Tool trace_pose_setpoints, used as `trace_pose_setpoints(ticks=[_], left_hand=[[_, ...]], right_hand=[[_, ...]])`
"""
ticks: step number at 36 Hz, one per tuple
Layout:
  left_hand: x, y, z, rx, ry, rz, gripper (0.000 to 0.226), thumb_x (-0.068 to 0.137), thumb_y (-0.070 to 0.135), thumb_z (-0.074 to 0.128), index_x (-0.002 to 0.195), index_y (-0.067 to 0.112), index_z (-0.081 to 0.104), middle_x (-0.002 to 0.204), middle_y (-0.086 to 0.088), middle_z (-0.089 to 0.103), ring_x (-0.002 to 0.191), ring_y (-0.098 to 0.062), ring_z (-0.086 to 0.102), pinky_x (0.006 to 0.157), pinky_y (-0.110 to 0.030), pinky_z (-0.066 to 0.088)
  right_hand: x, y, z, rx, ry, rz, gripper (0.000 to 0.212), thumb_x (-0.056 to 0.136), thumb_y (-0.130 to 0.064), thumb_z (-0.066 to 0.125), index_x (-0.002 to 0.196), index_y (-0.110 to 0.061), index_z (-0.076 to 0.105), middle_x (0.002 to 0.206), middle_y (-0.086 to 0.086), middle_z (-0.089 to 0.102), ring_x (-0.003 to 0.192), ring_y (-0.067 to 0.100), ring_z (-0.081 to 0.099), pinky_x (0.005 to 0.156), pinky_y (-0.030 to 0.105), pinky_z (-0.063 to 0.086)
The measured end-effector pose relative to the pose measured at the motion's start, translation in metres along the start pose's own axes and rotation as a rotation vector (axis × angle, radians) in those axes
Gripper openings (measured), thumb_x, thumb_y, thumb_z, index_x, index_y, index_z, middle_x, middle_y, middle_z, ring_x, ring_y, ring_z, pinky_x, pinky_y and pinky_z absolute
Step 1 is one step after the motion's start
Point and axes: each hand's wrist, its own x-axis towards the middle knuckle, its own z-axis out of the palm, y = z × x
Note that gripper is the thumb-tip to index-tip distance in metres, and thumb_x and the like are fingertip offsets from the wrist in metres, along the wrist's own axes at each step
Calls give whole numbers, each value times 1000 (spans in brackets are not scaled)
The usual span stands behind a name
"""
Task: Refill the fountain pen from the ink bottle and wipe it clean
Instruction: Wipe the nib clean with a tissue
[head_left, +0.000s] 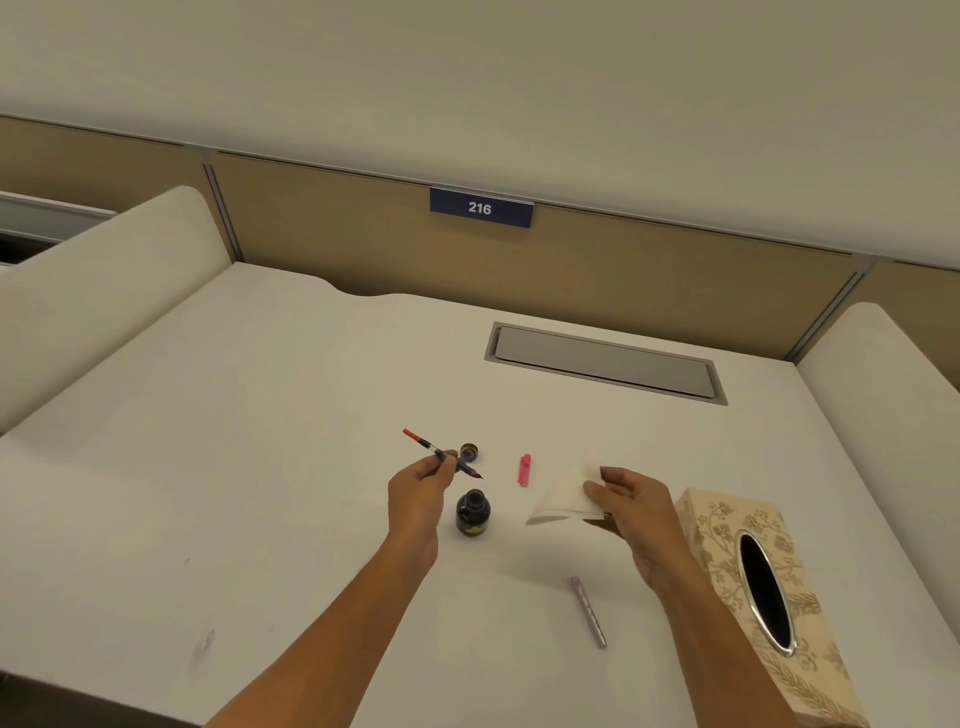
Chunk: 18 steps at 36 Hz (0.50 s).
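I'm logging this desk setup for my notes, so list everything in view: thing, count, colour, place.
fountain pen: 1, red and clear with dark nib, held above the desk in the left hand
ink bottle: 1, dark, open, upright on the desk below the pen
bottle cap: 1, dark, on the desk behind the bottle
pink piece: 1, pink, lying right of the cap
tissue: 1, white, in the right hand
tissue box: 1, cream floral, desk's right edge
grey barrel: 1, grey, lying on the near desk
cable hatch: 1, grey, set in the desk top
number plate: 1, blue, reads 216, on the partition
desk: 1, white
left hand: 1, grips the pen
right hand: 1, holds the tissue
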Motion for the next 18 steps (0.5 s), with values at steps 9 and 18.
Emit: trace_pose_setpoints(ticks=[9, 18], left_hand=[[-11, 1, 9, -54, -38, -40, 12, 91, 18, 66, 82, 20, 74, 88, 3, 65, 77, -13, 47, 76, -30, 37], [-21, 2, 21, -82, -138, -93, 11, 88, 21, 70, 93, 16, 78, 99, 3, 68, 79, -12, 47, 68, -26, 36]], right_hand=[[2, 1, 21, -22, -16, 4, 56, 81, 7, 71, 126, -21, 55, 99, 12, 76, 88, 23, 75, 78, 35, 60], [0, 0, 42, 65, -122, 61, 29, 84, 9, 67, 112, 2, 68, 94, 13, 77, 85, 23, 75, 71, 26, 59]])
